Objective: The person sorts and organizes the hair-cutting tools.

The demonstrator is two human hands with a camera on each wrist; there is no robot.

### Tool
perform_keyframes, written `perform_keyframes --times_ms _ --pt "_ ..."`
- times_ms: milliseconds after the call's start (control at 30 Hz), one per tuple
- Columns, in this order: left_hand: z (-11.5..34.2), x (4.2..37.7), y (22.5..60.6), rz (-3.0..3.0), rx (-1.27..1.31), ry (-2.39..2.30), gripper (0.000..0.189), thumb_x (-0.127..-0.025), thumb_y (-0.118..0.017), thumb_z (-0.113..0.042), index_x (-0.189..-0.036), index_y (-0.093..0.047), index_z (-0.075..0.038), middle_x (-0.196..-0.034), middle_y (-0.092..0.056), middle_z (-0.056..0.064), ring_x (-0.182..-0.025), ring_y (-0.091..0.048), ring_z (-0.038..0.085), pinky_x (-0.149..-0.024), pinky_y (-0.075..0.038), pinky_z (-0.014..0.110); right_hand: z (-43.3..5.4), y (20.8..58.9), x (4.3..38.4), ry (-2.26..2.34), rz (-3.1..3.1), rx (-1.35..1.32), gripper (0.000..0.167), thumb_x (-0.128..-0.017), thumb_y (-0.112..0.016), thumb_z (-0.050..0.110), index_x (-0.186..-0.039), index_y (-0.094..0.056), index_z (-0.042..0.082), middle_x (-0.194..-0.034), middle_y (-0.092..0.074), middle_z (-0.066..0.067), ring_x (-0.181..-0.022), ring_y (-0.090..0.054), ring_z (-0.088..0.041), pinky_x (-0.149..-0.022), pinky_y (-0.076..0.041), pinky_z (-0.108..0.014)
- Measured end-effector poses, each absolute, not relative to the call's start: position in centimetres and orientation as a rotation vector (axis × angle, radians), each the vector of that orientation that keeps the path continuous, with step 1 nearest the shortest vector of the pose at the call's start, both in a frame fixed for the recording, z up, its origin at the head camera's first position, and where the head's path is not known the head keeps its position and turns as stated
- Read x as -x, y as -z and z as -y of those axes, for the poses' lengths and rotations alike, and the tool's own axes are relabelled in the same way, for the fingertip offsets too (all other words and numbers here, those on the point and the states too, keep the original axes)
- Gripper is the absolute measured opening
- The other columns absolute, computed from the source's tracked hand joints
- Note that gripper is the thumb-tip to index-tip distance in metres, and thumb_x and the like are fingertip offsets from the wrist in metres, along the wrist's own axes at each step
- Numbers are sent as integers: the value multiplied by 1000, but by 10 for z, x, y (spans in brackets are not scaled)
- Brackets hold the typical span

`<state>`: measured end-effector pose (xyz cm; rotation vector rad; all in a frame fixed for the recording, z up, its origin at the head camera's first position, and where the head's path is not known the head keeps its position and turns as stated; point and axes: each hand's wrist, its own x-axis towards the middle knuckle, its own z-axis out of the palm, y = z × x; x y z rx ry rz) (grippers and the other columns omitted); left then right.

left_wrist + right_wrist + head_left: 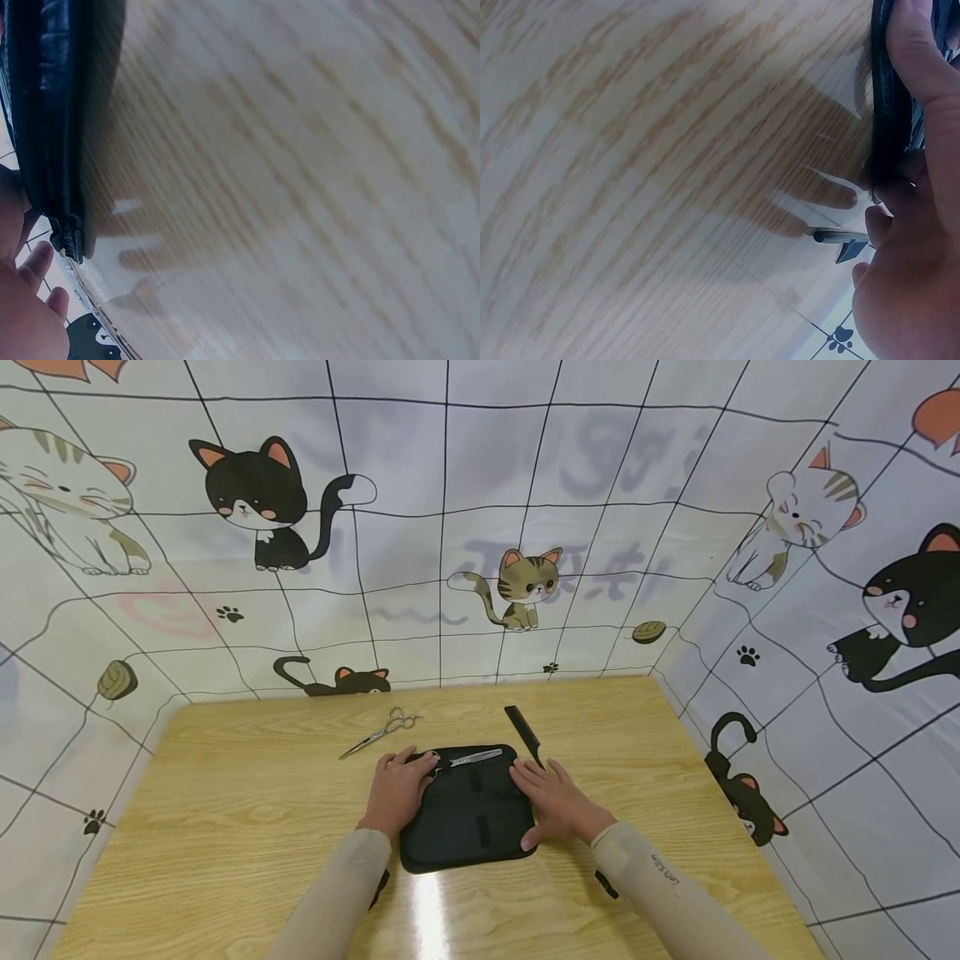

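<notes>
In the head view a black case (468, 831) lies open-faced on the table, with straps across its inside. A pair of silver scissors (480, 757) lies along its far edge, the handle end close to my left fingertips. My left hand (397, 795) rests on the far left corner of the case, fingers reaching over the edge. On the right edge lies my right hand (558, 806), its fingers extended at the far corner and its thumb near the front. The right wrist view shows the thumb (922, 56) against the case side (889, 97).
A second pair of scissors (382, 731) lies on the wooden table (262, 810) beyond the left hand. A black comb (522, 731) lies just past the right fingertips. A cloth printed with cats (405, 552) hangs behind and at both sides.
</notes>
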<state>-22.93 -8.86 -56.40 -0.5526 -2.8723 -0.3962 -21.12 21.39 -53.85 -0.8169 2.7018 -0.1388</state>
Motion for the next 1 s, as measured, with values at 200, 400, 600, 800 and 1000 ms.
perform_keyframes --times_ms 200,400,600,800,1000 --pt "88 230 565 2852 557 364 35 -93 -65 -24 -129 -66 -22 -128 -67 -3 -131 -54 26 -104 -42 50 -214 537 212 121 -2704 809 122 -65 -71 73 -157 -19 11 -165 -16 -7 -153 -15 -27 -122 -5 -57" --pt "88 230 562 2889 561 371 36 -94 -64 -24 -130 -64 -22 -131 -66 -4 -131 -53 28 -104 -41 51 -213 536 211 144 -2695 793 122 -65 -72 72 -157 -19 11 -165 -16 -7 -153 -16 -28 -121 -5 -58" --pt "88 228 558 2929 570 435 37 -95 -63 -21 -132 -63 -20 -133 -64 -1 -131 -52 31 -105 -40 53 -215 539 210 133 -2700 788 123 -64 -71 74 -157 -19 12 -165 -16 -6 -153 -15 -27 -121 -6 -58" --pt "90 229 558 2942 590 454 37 -95 -62 -19 -132 -63 -20 -134 -63 -2 -133 -51 31 -107 -38 53 -214 538 209 147 -2698 778 124 -63 -73 73 -157 -20 11 -165 -16 -6 -153 -15 -26 -122 -6 -57" --pt "92 230 558 2934 585 441 37 -94 -64 -18 -131 -64 -19 -132 -65 -1 -131 -52 31 -107 -39 53 -213 542 212 158 -2697 766 124 -63 -72 74 -157 -18 14 -165 -14 -4 -153 -13 -24 -122 -4 -56"
